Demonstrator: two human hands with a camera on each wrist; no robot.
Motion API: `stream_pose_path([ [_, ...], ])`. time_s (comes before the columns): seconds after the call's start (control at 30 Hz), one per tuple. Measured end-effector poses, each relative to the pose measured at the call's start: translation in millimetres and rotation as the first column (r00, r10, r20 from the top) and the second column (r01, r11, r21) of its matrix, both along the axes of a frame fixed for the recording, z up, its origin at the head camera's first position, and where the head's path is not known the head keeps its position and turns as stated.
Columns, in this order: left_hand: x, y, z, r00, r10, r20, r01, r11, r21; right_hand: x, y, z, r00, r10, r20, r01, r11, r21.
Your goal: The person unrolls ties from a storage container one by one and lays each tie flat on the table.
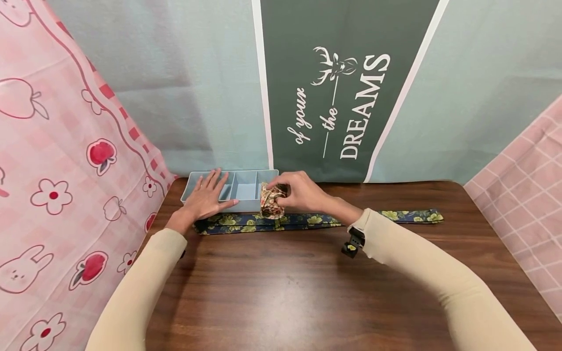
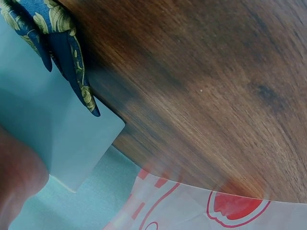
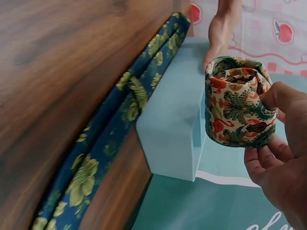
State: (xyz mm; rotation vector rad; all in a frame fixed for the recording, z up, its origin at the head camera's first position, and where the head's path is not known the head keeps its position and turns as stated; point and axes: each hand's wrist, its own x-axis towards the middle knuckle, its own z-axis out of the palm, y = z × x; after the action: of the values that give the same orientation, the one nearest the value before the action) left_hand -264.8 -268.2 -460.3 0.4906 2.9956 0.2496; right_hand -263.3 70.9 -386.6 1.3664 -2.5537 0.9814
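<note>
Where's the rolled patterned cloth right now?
In the head view, the right hand holds the rolled patterned cloth by the right end of the blue tray.

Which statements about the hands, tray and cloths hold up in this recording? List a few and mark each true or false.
1. The right hand holds a rolled patterned cloth. True.
2. The left hand touches the divided tray. True.
3. The divided tray is bright red. False: it is pale blue.
4. The floral cloth strip is rolled up. False: it lies lengthwise on the wooden table.
</note>
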Motion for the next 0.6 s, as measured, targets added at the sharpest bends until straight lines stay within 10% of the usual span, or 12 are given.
stream_pose_path([
  [0.6,-0.1,-0.6,0.4,1.000,-0.005,-0.006,0.005,1.000,0.004,31.8,55.9,-8.7,0.999,0.019,0.041,-0.022,0.998,0.058],
])
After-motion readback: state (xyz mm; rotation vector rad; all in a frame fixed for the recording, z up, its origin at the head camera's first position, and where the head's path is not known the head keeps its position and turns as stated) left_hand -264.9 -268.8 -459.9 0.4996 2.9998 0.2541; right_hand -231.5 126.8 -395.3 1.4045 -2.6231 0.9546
